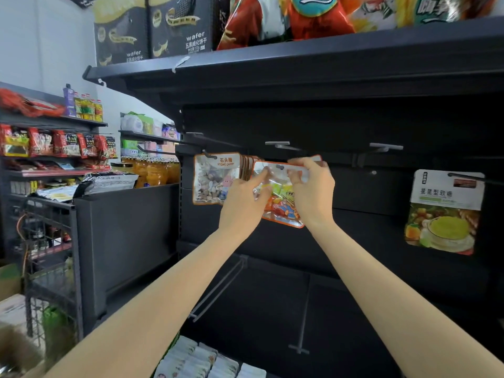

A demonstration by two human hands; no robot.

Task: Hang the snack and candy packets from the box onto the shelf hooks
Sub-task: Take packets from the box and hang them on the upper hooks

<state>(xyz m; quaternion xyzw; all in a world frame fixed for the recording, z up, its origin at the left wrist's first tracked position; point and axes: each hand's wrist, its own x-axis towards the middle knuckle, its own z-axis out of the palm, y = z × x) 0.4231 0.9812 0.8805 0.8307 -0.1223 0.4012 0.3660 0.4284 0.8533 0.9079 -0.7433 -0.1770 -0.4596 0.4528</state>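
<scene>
Both my hands hold up one clear candy packet (281, 199) with an orange border and a cartoon figure, tilted, in front of the black shelf back. My left hand (244, 199) pinches its left side; my right hand (313, 189) pinches its upper right edge by the hang hole. A grey hook (282, 145) juts out just above the packet. To the left, several stone candy packets (216, 178) hang in a row on another hook. At the bottom, the box holds rows of pale packets (199, 361).
A white and green soft-candy packet (444, 211) hangs at the right. Another bare hook (386, 147) sticks out between. Two long bare pegs (218, 290) project lower down. A dark shelf board (300, 64) with snack bags overhangs above. Stocked shelves and a wire rack stand at the left.
</scene>
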